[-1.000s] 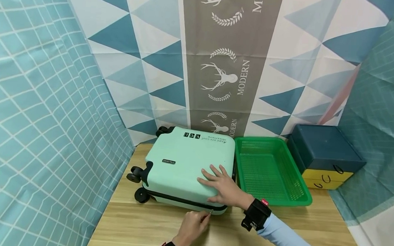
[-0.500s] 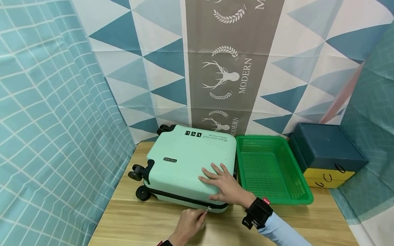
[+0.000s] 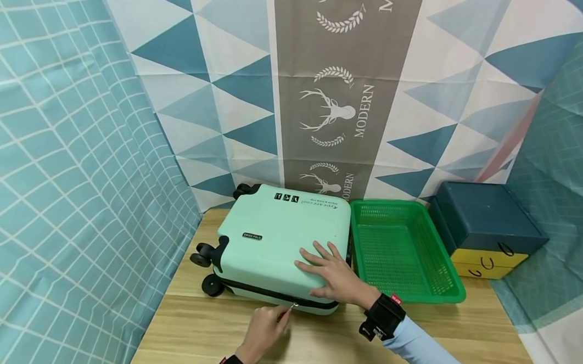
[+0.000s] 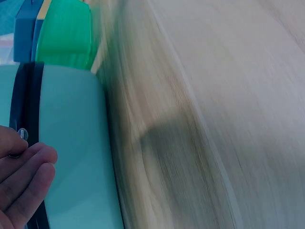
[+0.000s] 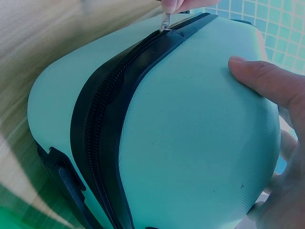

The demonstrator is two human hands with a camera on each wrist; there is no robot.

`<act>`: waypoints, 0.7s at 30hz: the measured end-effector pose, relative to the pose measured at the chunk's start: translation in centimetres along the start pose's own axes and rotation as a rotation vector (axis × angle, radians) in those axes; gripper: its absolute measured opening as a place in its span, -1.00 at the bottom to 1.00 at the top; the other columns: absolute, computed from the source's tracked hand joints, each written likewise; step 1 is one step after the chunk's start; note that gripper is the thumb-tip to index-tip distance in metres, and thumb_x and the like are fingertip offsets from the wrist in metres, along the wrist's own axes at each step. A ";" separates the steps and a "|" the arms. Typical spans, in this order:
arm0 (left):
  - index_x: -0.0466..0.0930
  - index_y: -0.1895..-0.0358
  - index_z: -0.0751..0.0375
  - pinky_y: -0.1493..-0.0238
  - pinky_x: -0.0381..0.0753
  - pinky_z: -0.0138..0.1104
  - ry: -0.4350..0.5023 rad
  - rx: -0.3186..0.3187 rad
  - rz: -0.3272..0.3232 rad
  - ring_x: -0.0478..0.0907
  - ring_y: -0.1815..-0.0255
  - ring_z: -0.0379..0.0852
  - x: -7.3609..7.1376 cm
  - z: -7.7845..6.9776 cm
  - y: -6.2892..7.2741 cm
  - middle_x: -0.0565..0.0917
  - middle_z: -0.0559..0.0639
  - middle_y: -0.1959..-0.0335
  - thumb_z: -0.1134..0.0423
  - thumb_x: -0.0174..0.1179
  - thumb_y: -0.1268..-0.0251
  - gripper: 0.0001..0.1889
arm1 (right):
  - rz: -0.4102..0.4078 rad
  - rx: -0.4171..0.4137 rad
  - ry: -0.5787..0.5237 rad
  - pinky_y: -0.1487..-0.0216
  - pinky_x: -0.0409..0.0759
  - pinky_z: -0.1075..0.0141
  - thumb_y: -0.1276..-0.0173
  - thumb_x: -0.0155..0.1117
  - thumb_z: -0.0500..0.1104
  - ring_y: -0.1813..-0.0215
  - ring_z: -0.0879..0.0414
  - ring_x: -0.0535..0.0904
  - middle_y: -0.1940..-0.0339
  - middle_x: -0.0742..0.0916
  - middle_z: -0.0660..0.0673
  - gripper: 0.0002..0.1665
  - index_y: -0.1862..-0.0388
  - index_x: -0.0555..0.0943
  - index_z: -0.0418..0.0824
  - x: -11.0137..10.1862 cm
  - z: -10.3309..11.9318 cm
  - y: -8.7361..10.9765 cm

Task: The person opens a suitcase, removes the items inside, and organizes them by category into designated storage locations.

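A mint-green hard-shell suitcase lies flat on the wooden table, its black wheels to the left. Along its front side runs a black zipper, whose teeth show around the near right corner in the right wrist view. My left hand pinches the small metal zipper pull between thumb and fingers, partway along the front side. My right hand rests with spread fingers on the top shell near that corner, the thumb lying against the surface.
Right beside the suitcase stands a green plastic basket. Farther right are dark blue boxes with yellow fronts. Patterned cloth hangs behind, and blue checked cloth on the left.
My left hand has moved left along the front side of the suitcase, drawing the zipper pull away from the right corner. My right hand keeps its place on the shell.
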State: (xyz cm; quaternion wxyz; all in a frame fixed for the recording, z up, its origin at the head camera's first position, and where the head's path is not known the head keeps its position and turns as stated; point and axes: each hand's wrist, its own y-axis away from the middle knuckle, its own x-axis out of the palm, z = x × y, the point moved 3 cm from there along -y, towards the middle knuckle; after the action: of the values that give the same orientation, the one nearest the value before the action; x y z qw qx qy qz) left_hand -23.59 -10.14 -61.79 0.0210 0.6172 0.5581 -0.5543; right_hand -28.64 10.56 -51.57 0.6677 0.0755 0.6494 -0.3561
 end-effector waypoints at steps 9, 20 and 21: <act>0.74 0.47 0.15 0.67 0.23 -0.62 -0.060 -0.057 -0.046 0.31 0.75 -0.52 -1.4 1.1 0.7 0.62 -0.17 0.70 0.44 0.42 -0.10 -0.89 | -0.013 -0.007 -0.008 -0.37 -0.05 -0.38 -0.08 0.58 0.05 -0.50 -0.39 0.11 -0.48 0.38 -0.25 -0.04 -0.46 0.42 -0.13 0.0 0.2 0.0; 0.74 0.48 0.19 0.65 0.42 -0.55 -0.087 -0.073 -0.111 0.51 0.70 -0.39 -2.4 2.4 1.3 0.67 -0.10 0.65 0.49 0.45 0.00 -0.87 | -0.009 -0.001 0.007 -0.40 -0.08 -0.35 -0.11 0.56 0.08 -0.52 -0.36 0.08 -0.50 0.36 -0.23 -0.04 -0.47 0.40 -0.09 0.2 0.1 0.1; 0.74 0.48 0.19 0.66 0.42 -0.54 -0.092 -0.082 -0.119 0.51 0.70 -0.39 -2.5 2.6 1.3 0.67 -0.10 0.66 0.50 0.46 0.01 -0.86 | -0.007 0.000 0.006 -0.40 -0.08 -0.35 -0.11 0.56 0.08 -0.52 -0.35 0.07 -0.50 0.36 -0.22 -0.04 -0.48 0.40 -0.09 0.2 0.1 0.0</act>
State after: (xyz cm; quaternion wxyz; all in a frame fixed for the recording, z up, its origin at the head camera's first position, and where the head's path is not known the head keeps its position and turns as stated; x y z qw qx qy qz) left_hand -23.80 -14.00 -61.78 0.0388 0.5553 0.6146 -0.5590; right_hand -28.58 10.48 -51.74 0.6644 0.0742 0.6517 -0.3583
